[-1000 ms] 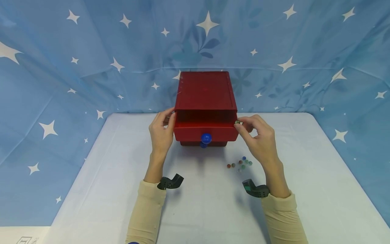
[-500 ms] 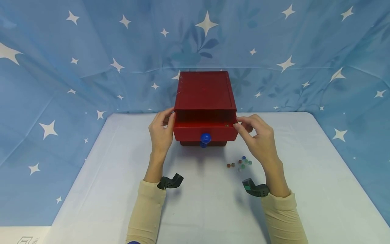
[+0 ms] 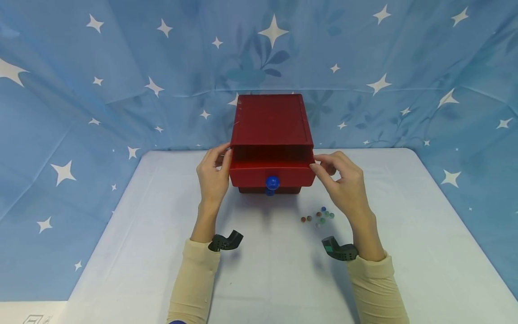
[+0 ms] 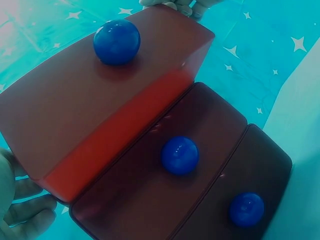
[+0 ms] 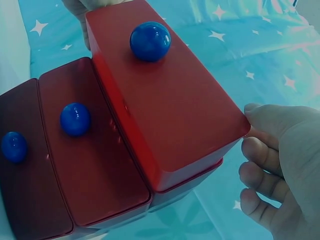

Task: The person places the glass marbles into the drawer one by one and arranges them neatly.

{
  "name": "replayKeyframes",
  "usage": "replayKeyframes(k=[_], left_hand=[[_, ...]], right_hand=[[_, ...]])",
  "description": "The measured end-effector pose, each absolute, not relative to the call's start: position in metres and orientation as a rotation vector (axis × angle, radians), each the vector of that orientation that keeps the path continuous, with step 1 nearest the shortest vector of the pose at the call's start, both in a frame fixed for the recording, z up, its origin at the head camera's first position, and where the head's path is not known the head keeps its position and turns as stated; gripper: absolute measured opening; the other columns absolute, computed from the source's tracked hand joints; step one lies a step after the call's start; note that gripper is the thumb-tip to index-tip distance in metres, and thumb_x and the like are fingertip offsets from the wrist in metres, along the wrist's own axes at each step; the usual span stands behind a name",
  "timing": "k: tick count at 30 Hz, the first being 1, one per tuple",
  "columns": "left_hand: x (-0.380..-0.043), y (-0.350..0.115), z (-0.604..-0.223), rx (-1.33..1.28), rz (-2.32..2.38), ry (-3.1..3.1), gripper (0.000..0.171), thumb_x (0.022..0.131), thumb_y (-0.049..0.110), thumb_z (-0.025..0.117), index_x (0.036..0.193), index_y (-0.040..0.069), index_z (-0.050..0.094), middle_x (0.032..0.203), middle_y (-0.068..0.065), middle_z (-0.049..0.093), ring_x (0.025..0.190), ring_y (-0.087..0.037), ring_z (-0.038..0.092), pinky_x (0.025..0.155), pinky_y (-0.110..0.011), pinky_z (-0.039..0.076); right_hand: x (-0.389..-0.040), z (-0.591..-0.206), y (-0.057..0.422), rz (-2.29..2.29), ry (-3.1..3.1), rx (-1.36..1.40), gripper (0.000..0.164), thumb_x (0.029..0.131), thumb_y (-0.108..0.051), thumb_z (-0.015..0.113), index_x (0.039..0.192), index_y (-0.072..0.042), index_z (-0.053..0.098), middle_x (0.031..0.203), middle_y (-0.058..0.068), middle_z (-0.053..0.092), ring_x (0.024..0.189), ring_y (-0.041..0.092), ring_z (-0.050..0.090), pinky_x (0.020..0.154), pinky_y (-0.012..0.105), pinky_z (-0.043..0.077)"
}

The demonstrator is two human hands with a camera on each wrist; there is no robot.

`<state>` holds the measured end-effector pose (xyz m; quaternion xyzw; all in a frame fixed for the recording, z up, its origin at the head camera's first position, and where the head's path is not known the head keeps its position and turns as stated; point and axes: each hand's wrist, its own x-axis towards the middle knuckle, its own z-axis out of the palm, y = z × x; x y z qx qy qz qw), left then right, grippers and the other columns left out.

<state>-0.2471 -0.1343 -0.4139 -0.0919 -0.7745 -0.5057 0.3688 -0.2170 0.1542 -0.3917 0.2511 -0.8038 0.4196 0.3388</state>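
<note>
The red drawer [image 3: 250, 177] seems light, stiff: hold its sides. Left hand [image 3: 212, 178] touches at nine o'clock, right hand [image 3: 350, 183] three; pinch unclear.

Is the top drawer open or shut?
Open: in the head view, the top drawer juts out of the red cabinet, its inside visible behind the front.

Floor of top drawer [image 3: 252, 177] partly hidden, left hand [image 4: 19, 212] cropped in left wrist view
</note>
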Motion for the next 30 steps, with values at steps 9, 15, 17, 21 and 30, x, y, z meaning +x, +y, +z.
replayKeyframes(k=[9, 15, 17, 21, 30], left_hand=[[-0.238, -0.129, -0.403, -0.245, -1.289, -1.982, 0.024, 0.097, 0.003, 0.062, 0.117, -0.005, 0.069, 0.106, -0.023, 0.07, 0.083, -0.034, 0.069, 0.081, -0.006, 0.048], [-0.238, -0.129, -0.403, -0.246, -1.284, -1.978, 0.023, 0.096, 0.0, 0.063, 0.117, -0.007, 0.069, 0.105, -0.025, 0.07, 0.082, -0.035, 0.069, 0.082, -0.005, 0.048], [-0.243, -0.131, -0.408, -0.243, -1.282, -1.977, 0.024, 0.096, 0.002, 0.063, 0.117, -0.005, 0.07, 0.105, -0.024, 0.07, 0.083, -0.034, 0.07, 0.082, -0.005, 0.048], [-0.253, -0.137, -0.422, -0.252, -1.285, -1.971, 0.024, 0.097, 0.011, 0.064, 0.119, 0.001, 0.071, 0.107, -0.017, 0.072, 0.084, -0.028, 0.071, 0.083, -0.007, 0.05], [-0.255, -0.138, -0.424, -0.249, -1.287, -1.958, 0.024, 0.097, 0.012, 0.066, 0.117, 0.002, 0.073, 0.105, -0.016, 0.072, 0.082, -0.026, 0.071, 0.081, -0.008, 0.051]], right_hand=[[-0.217, -0.389, 0.158, 1.088, -2.083, 0.661, 0.029, 0.082, 0.002, 0.078, 0.111, -0.001, 0.074, 0.081, 0.011, 0.063, 0.077, 0.013, 0.051, 0.074, 0.012, 0.043], [-0.219, -0.39, 0.162, 1.079, -2.056, 0.628, 0.029, 0.08, 0.004, 0.078, 0.109, -0.001, 0.074, 0.08, 0.012, 0.062, 0.075, 0.015, 0.051, 0.074, 0.011, 0.042], [-0.219, -0.39, 0.164, 1.074, -2.06, 0.611, 0.028, 0.081, 0.004, 0.078, 0.108, -0.001, 0.074, 0.08, 0.012, 0.062, 0.075, 0.013, 0.051, 0.075, 0.011, 0.042], [-0.221, -0.39, 0.169, 1.065, -2.072, 0.586, 0.026, 0.083, 0.003, 0.077, 0.108, -0.001, 0.074, 0.079, 0.012, 0.062, 0.075, 0.011, 0.05, 0.074, 0.011, 0.041], [-0.222, -0.389, 0.175, 1.069, -2.061, 0.561, 0.023, 0.084, 0.003, 0.076, 0.107, 0.0, 0.074, 0.08, 0.013, 0.063, 0.075, 0.008, 0.051, 0.073, 0.013, 0.042]])
